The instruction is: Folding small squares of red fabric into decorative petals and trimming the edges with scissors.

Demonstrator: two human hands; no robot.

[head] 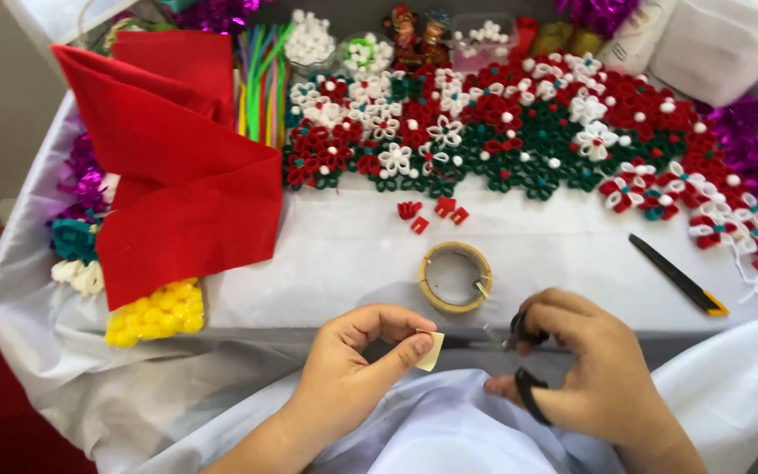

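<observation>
We hold a small piece of tape (430, 351) between thumb and forefinger of our left hand (357, 364), just in front of the table edge, above our lap. It is pale cream, almost square, thin, and stands a little tilted. Our right hand (585, 373) is closed through the black handles of the scissors (506, 342), whose blades point at the tape and reach its edge. To cut well, we judge the piece should stay stretched and the blades should meet it straight, with the fingertips away from the cutting line. Just behind lies the tape roll (456, 277) on the white table (344, 254). Farther away are red felt (177, 175), a utility knife (679, 276) and many red, green and white flowers (502, 123).
</observation>
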